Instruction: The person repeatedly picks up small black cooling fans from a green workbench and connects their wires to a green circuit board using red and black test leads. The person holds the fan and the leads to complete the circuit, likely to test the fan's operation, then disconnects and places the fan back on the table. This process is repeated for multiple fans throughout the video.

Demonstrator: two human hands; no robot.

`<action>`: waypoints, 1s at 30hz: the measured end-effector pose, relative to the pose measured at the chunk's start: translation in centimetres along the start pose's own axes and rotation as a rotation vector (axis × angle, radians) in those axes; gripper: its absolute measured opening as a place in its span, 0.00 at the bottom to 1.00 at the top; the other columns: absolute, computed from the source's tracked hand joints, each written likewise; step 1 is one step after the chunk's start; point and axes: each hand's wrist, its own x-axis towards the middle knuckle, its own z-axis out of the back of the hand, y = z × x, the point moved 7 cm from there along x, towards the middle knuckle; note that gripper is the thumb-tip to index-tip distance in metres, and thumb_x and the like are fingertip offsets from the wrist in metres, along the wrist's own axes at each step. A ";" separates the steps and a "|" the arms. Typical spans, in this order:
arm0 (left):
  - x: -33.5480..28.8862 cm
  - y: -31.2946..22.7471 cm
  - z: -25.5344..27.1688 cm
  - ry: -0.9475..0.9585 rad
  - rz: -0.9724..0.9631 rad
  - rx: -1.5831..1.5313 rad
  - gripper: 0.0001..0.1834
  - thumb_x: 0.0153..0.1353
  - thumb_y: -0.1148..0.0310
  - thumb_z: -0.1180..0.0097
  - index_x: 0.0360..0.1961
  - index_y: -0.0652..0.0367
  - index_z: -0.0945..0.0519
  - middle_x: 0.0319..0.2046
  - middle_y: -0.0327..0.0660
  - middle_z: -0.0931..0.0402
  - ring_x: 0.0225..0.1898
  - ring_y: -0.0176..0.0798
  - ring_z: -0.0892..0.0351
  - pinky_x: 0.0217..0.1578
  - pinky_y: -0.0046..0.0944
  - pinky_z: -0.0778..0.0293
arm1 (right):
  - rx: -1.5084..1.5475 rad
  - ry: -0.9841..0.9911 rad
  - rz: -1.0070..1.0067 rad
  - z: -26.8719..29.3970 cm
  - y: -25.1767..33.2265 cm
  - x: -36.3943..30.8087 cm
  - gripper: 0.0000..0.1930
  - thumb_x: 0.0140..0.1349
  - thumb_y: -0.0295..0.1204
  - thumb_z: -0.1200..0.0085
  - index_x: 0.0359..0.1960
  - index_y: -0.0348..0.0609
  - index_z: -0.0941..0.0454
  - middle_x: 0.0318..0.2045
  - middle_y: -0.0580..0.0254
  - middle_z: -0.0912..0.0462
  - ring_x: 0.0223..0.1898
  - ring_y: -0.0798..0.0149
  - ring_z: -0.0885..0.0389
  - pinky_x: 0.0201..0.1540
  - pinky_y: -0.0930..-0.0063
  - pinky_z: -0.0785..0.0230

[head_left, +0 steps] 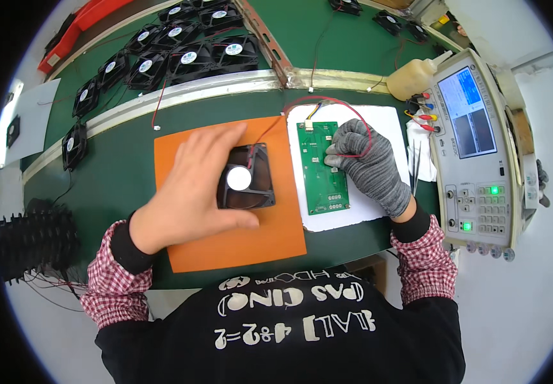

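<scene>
A black square cooling fan [264,185] with a white round label lies on an orange mat [251,249]. My bare left hand [190,182] is open beside it, thumb and fingers spread around the fan's left side. From the fan a red wire [315,98] arches over to my right hand [367,160], which wears a grey glove. Its fingertips pinch the wire's end against or just above a green circuit board [322,189]; the plug itself is hidden. That board lies on a white pad [366,211], with a short multicoloured cable [313,113] at its top.
Several black fans [190,57] stand in rows behind a metal rail [212,82]. At the right is a test instrument [475,147] with a lit screen and coloured leads; a yellowish bottle [411,77] and tweezers [415,163] are near it. More stacked fans [36,243] sit at the left.
</scene>
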 end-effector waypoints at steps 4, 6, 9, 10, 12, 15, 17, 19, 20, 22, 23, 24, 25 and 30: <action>-0.2 -1.9 -0.9 -0.026 -0.072 0.265 0.55 0.34 0.60 0.22 0.65 0.65 0.35 0.54 0.51 0.30 0.54 0.54 0.31 0.56 0.49 0.36 | 0.092 -0.017 0.075 0.2 -0.2 0.1 0.08 0.48 0.24 0.32 0.30 0.39 0.19 0.34 0.57 0.22 0.41 0.56 0.21 0.47 0.66 0.27; -0.6 -5.2 1.6 -0.185 -0.233 0.369 0.52 0.34 0.60 0.23 0.64 0.64 0.34 0.53 0.51 0.28 0.51 0.54 0.28 0.55 0.49 0.35 | 0.063 -0.045 0.061 0.7 -0.3 -0.3 0.09 0.49 0.26 0.32 0.29 0.40 0.20 0.34 0.58 0.22 0.40 0.56 0.21 0.46 0.66 0.27; -4.2 -11.0 5.3 -0.684 -0.582 0.752 0.28 0.55 0.59 0.33 0.54 0.63 0.26 0.46 0.49 0.22 0.46 0.50 0.25 0.43 0.45 0.29 | 0.022 -0.034 0.107 0.8 0.2 0.1 0.09 0.49 0.27 0.32 0.27 0.40 0.21 0.32 0.59 0.24 0.38 0.56 0.22 0.44 0.65 0.28; -5.7 -10.6 6.1 -0.769 -0.565 0.671 0.24 0.58 0.62 0.36 0.51 0.64 0.25 0.43 0.51 0.21 0.44 0.52 0.23 0.42 0.46 0.27 | 0.036 -0.006 0.142 -0.2 0.7 0.7 0.09 0.49 0.27 0.33 0.27 0.40 0.21 0.31 0.59 0.24 0.38 0.55 0.22 0.44 0.65 0.28; -5.2 -8.9 7.9 -0.625 -0.465 0.240 0.15 0.61 0.69 0.41 0.46 0.68 0.24 0.39 0.55 0.21 0.42 0.55 0.20 0.42 0.50 0.24 | 0.001 -0.038 0.137 0.6 0.0 0.1 0.09 0.48 0.27 0.33 0.27 0.40 0.22 0.31 0.59 0.25 0.37 0.55 0.23 0.43 0.65 0.28; -4.1 -6.4 6.5 0.070 -0.048 -1.031 0.11 0.63 0.78 0.46 0.45 0.73 0.26 0.35 0.60 0.22 0.40 0.60 0.19 0.42 0.57 0.20 | -0.003 -0.056 0.136 1.0 -0.4 -0.3 0.09 0.48 0.27 0.33 0.27 0.41 0.22 0.30 0.60 0.25 0.37 0.55 0.23 0.44 0.65 0.28; -3.5 -6.9 5.0 0.493 0.041 -1.895 0.16 0.66 0.77 0.49 0.52 0.76 0.32 0.34 0.65 0.23 0.35 0.64 0.19 0.33 0.60 0.18 | 0.036 -0.044 0.172 0.6 0.2 0.0 0.09 0.48 0.28 0.33 0.27 0.41 0.21 0.30 0.60 0.24 0.37 0.55 0.24 0.44 0.64 0.28; -3.6 -7.4 5.1 0.503 0.087 -1.938 0.16 0.67 0.76 0.49 0.52 0.76 0.31 0.35 0.65 0.23 0.35 0.64 0.19 0.34 0.60 0.18 | 0.069 -0.031 0.168 0.2 0.3 0.2 0.09 0.49 0.28 0.33 0.27 0.41 0.21 0.30 0.60 0.24 0.37 0.55 0.24 0.44 0.64 0.28; -3.6 -7.6 5.2 0.514 0.111 -1.960 0.16 0.67 0.76 0.49 0.51 0.76 0.31 0.35 0.66 0.23 0.35 0.64 0.19 0.35 0.60 0.18 | 0.085 -0.028 0.162 0.2 0.3 0.2 0.08 0.49 0.28 0.33 0.28 0.41 0.21 0.30 0.60 0.24 0.37 0.55 0.24 0.44 0.64 0.29; -3.5 -7.1 5.3 0.512 0.097 -1.850 0.16 0.66 0.72 0.47 0.50 0.72 0.29 0.35 0.63 0.22 0.33 0.61 0.19 0.34 0.56 0.20 | 0.063 -0.042 0.165 0.4 0.4 0.1 0.08 0.49 0.28 0.33 0.27 0.42 0.21 0.30 0.60 0.24 0.37 0.55 0.24 0.44 0.64 0.29; -3.5 -6.8 5.3 0.447 0.072 -1.741 0.17 0.64 0.68 0.44 0.49 0.68 0.28 0.33 0.59 0.20 0.32 0.58 0.19 0.34 0.51 0.22 | 0.049 -0.053 0.163 0.6 0.4 0.0 0.08 0.49 0.28 0.33 0.27 0.42 0.21 0.30 0.60 0.24 0.37 0.55 0.24 0.44 0.64 0.29; -3.6 -5.9 5.0 0.232 -0.032 -1.571 0.18 0.63 0.67 0.44 0.50 0.67 0.28 0.33 0.59 0.20 0.32 0.57 0.18 0.34 0.49 0.22 | 0.022 -0.058 0.167 0.7 0.3 -0.1 0.08 0.49 0.28 0.33 0.27 0.42 0.21 0.30 0.60 0.24 0.37 0.55 0.24 0.44 0.64 0.29; -4.0 -5.1 4.9 0.003 -0.088 -1.338 0.19 0.63 0.67 0.43 0.50 0.67 0.28 0.33 0.58 0.20 0.32 0.55 0.18 0.34 0.48 0.22 | -0.002 -0.065 0.173 0.9 0.3 -0.2 0.08 0.49 0.28 0.34 0.27 0.42 0.21 0.30 0.60 0.24 0.37 0.55 0.24 0.44 0.64 0.29; -5.7 -8.7 6.4 -0.760 -0.304 0.521 0.33 0.57 0.54 0.34 0.55 0.68 0.28 0.41 0.54 0.21 0.40 0.50 0.19 0.43 0.44 0.23 | -0.064 -0.055 0.169 0.6 0.9 0.2 0.09 0.49 0.27 0.33 0.27 0.41 0.21 0.31 0.59 0.23 0.37 0.56 0.22 0.43 0.65 0.28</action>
